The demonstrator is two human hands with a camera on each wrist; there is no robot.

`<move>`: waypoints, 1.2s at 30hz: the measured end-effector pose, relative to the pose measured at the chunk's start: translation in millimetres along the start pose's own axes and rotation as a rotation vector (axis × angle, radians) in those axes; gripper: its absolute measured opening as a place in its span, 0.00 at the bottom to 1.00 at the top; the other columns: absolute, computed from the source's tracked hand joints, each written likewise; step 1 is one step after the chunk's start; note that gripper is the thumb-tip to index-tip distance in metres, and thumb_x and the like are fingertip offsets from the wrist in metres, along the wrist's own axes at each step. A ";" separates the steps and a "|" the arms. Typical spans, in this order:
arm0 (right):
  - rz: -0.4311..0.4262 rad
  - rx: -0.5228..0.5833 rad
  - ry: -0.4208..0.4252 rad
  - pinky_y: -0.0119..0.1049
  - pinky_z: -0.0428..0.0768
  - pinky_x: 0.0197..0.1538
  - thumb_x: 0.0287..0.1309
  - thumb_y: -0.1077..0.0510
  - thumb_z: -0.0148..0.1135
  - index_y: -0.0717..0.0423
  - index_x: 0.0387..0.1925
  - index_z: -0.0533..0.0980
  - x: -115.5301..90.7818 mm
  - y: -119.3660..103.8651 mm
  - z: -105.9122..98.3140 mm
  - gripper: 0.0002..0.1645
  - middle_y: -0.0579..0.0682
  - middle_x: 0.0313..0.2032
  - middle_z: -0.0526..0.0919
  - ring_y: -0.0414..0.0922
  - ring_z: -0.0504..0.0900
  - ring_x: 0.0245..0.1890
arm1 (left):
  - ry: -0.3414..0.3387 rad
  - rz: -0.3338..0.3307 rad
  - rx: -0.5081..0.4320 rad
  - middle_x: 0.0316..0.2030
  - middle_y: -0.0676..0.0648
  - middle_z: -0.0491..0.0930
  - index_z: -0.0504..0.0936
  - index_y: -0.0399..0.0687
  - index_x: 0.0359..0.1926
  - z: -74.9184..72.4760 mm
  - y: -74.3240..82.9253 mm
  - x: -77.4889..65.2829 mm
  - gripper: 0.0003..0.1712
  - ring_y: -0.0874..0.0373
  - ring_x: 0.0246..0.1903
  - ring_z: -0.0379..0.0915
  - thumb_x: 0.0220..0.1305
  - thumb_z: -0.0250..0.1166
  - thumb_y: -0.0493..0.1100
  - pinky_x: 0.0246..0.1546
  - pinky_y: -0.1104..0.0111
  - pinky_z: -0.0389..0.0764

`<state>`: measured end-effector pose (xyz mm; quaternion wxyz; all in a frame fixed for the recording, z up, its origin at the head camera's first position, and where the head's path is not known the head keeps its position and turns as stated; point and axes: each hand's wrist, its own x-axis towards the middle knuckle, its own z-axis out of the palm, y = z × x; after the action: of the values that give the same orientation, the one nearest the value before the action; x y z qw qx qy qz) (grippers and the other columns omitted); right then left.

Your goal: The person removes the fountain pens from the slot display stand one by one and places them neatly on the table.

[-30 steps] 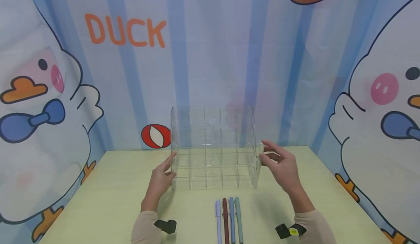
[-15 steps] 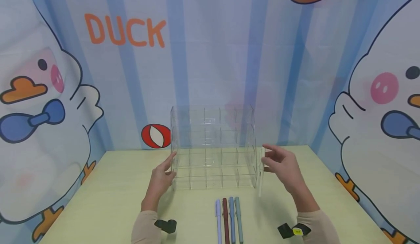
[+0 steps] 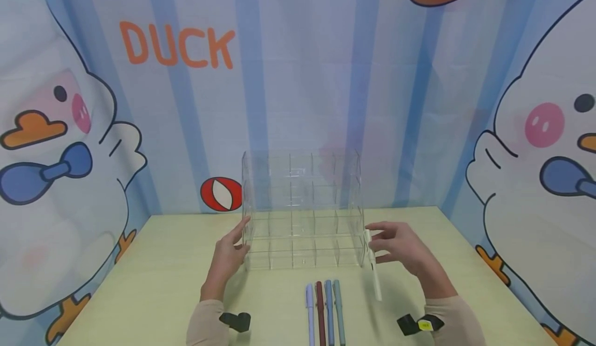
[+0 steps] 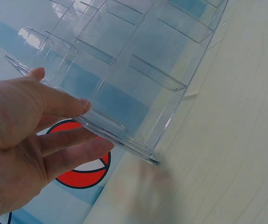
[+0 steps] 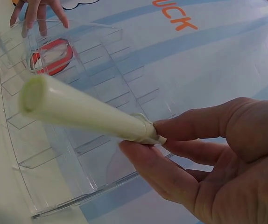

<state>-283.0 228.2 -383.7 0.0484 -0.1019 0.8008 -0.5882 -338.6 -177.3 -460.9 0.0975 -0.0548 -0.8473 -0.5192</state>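
A clear acrylic organizer with rows of small compartments stands on the table. My left hand holds its left side panel, the thumb on one face and the fingers on the other, as the left wrist view shows. Right of the organizer my right hand pinches a white pen near its upper end between thumb and fingertips. The pen slants, its lower end toward the person. In the right wrist view the blunt end of the white pen points away from the hand.
In front of the organizer a lilac pen, a dark red pen, a blue pen and a grey-green pen lie side by side on the pale table. A duck-printed cloth hangs behind.
My right hand has drawn the white pen away from the organizer's right side, then lowered it and tilted its lower end toward the person. The left hand stays on the organizer.
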 end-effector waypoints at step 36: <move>0.203 0.154 -0.334 0.44 0.85 0.40 0.58 0.70 0.65 0.77 0.55 0.73 27.4 70.9 2.8 0.23 0.57 0.33 0.85 0.48 0.87 0.31 | 0.014 0.030 0.003 0.67 0.31 0.67 0.64 0.64 0.75 0.4 -2.6 0.4 0.45 0.33 0.55 0.76 0.63 0.62 0.25 0.30 0.65 0.80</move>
<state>-316.7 239.9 -450.8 0.2473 -0.1128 0.7405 -0.6146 -339.5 -178.1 -463.3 0.1115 -0.0637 -0.8463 -0.5170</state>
